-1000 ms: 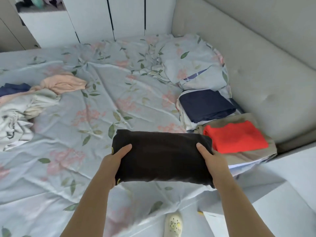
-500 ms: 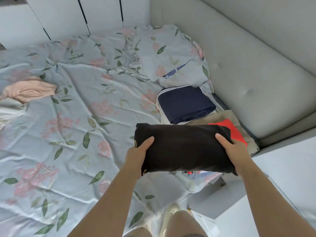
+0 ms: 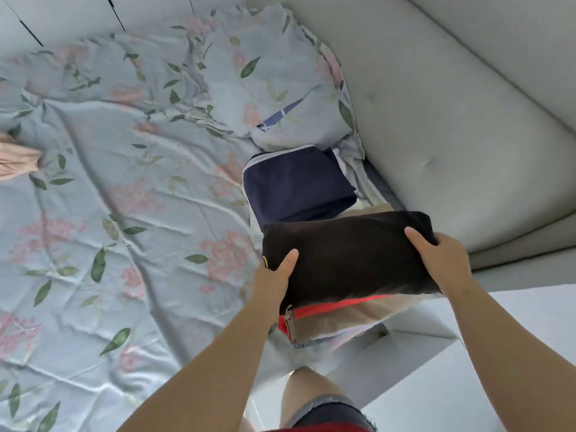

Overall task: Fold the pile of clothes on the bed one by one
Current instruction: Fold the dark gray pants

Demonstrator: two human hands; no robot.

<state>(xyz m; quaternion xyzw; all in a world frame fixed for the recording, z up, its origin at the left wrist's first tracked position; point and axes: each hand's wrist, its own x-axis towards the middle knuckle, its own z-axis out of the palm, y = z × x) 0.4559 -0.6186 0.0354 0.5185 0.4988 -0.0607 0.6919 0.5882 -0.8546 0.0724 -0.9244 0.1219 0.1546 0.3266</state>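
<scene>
**Black bundle at the near stack, both hands on it**

Nearest, at six o'clock, was a bare knee (image 3: 308, 388), with both forearms reaching up from there.

The left hand (image 3: 274, 282) grasped the left end of the folded black garment (image 3: 349, 254), thumb on top and fingers tucked under, out of sight. The right hand (image 3: 442, 260) clasped the right end the same way. I judged the two-ended hold was meant to stop the folds sliding open.

The black garment lay at about four o'clock from centre, squarely over a red garment (image 3: 336, 307) on a tan garment (image 3: 343, 321). Red showed only as a strip along the near edge. I could not tell whether the bundle rested on them or hung just above.

No basket or drawer showed; two stacks did the holding. The near one held tan, red and some paler layers beneath. The second, at twelve o'clock from the bundle and just beside it, was topped by a navy garment (image 3: 296, 185).

Both stacks sat at the bed's edge beside the padded headboard (image 3: 452, 120), likely to leave the flowered sheet (image 3: 124, 213) free for folding.

Farther on at twelve lay a pillow (image 3: 280, 88). At nine o'clock, well apart at the frame's edge, was a loose pink garment (image 3: 15, 160), so work probably remained.
</scene>
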